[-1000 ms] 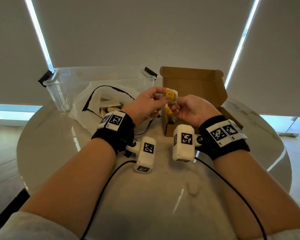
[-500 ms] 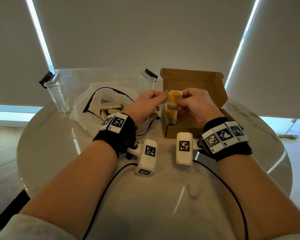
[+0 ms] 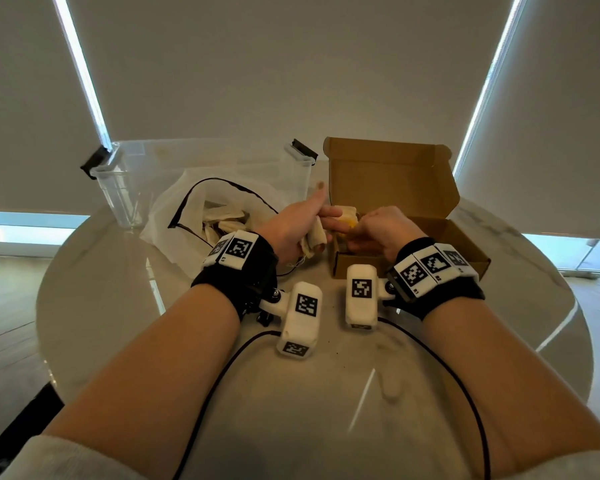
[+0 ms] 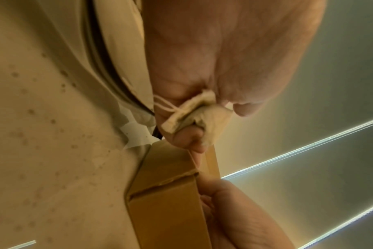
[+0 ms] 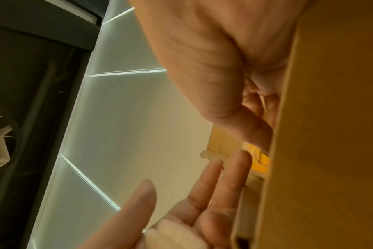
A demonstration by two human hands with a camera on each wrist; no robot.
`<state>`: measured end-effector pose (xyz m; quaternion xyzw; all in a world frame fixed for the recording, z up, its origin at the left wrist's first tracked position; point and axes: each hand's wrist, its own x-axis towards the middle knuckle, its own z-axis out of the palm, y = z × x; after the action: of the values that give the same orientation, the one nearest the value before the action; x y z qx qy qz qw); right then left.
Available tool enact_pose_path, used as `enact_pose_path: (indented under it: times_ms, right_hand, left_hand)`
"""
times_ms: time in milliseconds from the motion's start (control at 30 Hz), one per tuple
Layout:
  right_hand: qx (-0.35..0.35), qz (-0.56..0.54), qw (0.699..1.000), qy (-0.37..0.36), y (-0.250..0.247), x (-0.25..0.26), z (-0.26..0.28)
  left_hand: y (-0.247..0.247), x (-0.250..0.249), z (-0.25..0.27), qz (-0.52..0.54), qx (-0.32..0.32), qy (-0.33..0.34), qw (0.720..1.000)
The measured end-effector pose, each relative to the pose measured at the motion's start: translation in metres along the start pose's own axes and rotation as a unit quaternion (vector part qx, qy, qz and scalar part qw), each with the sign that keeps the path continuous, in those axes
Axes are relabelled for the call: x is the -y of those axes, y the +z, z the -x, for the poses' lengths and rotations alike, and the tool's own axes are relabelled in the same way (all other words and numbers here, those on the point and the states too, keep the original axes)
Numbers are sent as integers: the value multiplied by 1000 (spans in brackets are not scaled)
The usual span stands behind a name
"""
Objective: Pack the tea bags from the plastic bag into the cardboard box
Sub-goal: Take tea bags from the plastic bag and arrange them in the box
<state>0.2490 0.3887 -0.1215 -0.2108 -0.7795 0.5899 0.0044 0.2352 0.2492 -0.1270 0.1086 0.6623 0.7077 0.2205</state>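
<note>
The open cardboard box [image 3: 361,269] stands right of centre on the table, lid up. My right hand [image 3: 373,228] reaches into its left end and pinches a yellow tea bag [image 3: 349,220] there; the right wrist view shows the yellow tea bag [image 5: 260,162] just behind the box wall [image 5: 330,134]. My left hand [image 3: 300,225] hovers at the box's left edge, lower fingers curled round crumpled beige tea bags [image 3: 313,240], forefingers and thumb straight. In the left wrist view the beige tea bags [image 4: 195,116] sit crushed in that palm. The white plastic bag [image 3: 174,209] lies left, more tea bags [image 3: 222,218] inside.
A clear plastic tub [image 3: 125,192] with black clips stands behind the plastic bag at the back left. The round glossy table [image 3: 101,306] reaches to my forearms, with cables trailing from the wrist cameras. Roller blinds close off the back.
My right hand has lowered the yellow tea bag from above the box down into its left end. My left hand let go of that bag and straightened its forefingers, keeping the beige bags.
</note>
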Motion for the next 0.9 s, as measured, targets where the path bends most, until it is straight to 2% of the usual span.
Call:
enact_pose_path:
  times_ms: [167,233,367,433,533,600,667,767,833,900]
  right_hand:
    - [8,16,1000,-15,-5,-3,3]
    - [-25,42,997,-55,-8,-1,5]
    - [-74,44,979,-182,-10,6,24]
    - [-29,55,971,-232,-8,10,37]
    - [86,84,959,-256,0,12,48]
    - [91,74,954,-276,5,11,50]
    - [59,49,962,-262,5,11,45]
    - [46,-41,981,-183,0,12,38]
    - [77,-122,981,-132,-5,11,37]
    - [107,-161,976,-102,-8,10,35]
  left_hand:
    - [-4,-4,7,158,23,-4,987]
    - [-6,-5,7,213,35,9,976]
    - [-8,-10,8,243,47,32,968]
    - [-7,-11,9,265,53,41,962]
    - [-7,-11,8,295,76,57,951]
    - [-5,-13,6,308,84,67,945]
    - [-1,-15,6,312,85,85,942]
    - [2,-16,9,224,87,129,962]
    - [4,-16,14,82,78,157,981]
    - [7,-15,17,-58,51,158,984]
